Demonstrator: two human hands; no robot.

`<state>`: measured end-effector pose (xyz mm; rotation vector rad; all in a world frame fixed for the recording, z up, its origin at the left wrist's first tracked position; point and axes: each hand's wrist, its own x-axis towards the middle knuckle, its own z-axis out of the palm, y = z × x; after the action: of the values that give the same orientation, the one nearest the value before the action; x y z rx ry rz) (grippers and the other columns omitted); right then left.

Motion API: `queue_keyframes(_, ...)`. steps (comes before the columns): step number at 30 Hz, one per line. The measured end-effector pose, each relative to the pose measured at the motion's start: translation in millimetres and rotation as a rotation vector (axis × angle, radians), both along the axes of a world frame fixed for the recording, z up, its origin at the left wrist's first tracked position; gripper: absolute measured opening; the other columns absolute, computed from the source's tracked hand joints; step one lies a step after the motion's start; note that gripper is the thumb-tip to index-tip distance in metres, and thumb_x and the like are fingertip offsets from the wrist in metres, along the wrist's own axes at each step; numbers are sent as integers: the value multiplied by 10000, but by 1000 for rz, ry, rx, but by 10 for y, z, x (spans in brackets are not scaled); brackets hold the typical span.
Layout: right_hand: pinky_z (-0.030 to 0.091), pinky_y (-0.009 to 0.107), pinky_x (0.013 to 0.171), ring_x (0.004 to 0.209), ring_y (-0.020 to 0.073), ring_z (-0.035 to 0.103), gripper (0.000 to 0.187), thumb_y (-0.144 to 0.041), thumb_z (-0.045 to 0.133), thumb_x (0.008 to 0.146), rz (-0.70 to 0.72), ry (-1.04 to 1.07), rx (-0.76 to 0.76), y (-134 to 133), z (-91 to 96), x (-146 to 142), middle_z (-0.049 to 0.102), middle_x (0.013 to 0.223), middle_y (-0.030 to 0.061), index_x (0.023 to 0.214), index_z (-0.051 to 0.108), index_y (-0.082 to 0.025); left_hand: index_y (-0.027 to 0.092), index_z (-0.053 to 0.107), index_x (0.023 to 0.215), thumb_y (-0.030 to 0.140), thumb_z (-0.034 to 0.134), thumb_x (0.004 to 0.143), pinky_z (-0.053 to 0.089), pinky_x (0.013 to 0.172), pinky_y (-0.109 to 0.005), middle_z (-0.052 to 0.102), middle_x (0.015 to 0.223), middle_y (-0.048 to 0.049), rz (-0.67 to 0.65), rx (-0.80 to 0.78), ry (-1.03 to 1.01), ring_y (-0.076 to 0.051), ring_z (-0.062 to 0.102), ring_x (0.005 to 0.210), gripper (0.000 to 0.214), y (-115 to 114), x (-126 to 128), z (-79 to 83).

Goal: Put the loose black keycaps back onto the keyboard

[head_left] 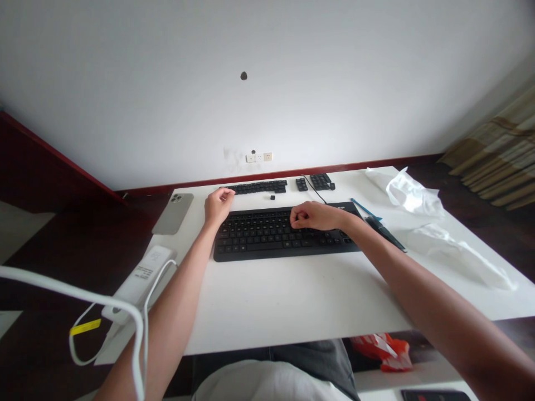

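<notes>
A black keyboard (284, 234) lies across the middle of the white table (301, 295). My right hand (314, 216) rests on its upper middle keys, fingers curled into a pinch; what they hold, if anything, is too small to see. My left hand (218, 205) hovers just beyond the keyboard's top-left corner, fingers curled together, next to a row of loose black keycaps (259, 187). One single keycap (272, 197) lies between that row and the keyboard. More keycap clusters (320, 181) sit further right.
A grey phone (173, 213) lies at the table's left edge. A white power strip (140, 281) with a white cable hangs off the front-left corner. A dark pen-like tool (382, 231) and crumpled clear plastic (413, 195) lie to the right.
</notes>
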<state>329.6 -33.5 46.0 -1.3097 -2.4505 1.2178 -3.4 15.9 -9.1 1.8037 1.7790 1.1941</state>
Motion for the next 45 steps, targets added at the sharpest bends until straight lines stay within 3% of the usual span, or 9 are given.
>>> queue_keyframes(8,297,282,581,555,117,401,420,-596,689,855,48,82,-107,29,44,69,500,605,-56,994,743,-202,220,775,918,371,585,865,454,721,-272,743,827,-21,-6,0,17,-179,639,748,249,-14,4,11)
queue_keyframes(13,303,283,596,588,119,438,500,-599,768,788,89,133,-159,27,91,98,555,655,-43,1091,770,-202,221,773,916,366,583,868,453,723,-272,751,839,-21,-4,-1,25,-177,638,746,244,-17,3,8)
queue_keyframes(20,332,292,615,607,124,470,457,-576,737,818,66,108,-95,12,89,87,642,731,-9,1097,805,-220,220,774,917,377,584,869,457,726,-274,746,837,-27,-12,3,19,-180,638,754,251,2,-1,-9)
queue_keyframes(29,336,280,590,603,122,474,399,-549,790,763,34,87,-21,-12,52,54,621,726,-9,988,811,-221,229,776,908,354,590,862,463,735,-277,755,854,-25,-10,-10,15,-183,641,757,230,-11,4,5)
queue_keyframes(37,464,287,657,747,166,622,302,-463,756,809,88,24,127,-102,148,12,763,1007,43,1012,817,-248,228,777,905,370,599,870,454,719,-282,741,814,-19,2,0,20,-186,644,745,230,-3,12,2)
queue_keyframes(41,487,283,658,765,171,648,293,-457,751,820,83,51,114,-108,158,21,777,988,43,1009,819,-243,224,775,901,370,602,871,453,720,-280,741,814,-16,2,2,3,-181,644,743,229,-9,19,11)
queue_keyframes(45,480,276,597,686,166,656,376,-514,771,800,25,106,-14,-47,112,79,779,863,42,1035,818,-224,220,772,897,369,602,870,457,725,-279,748,828,-20,-4,1,-4,-180,645,746,228,-13,24,16)
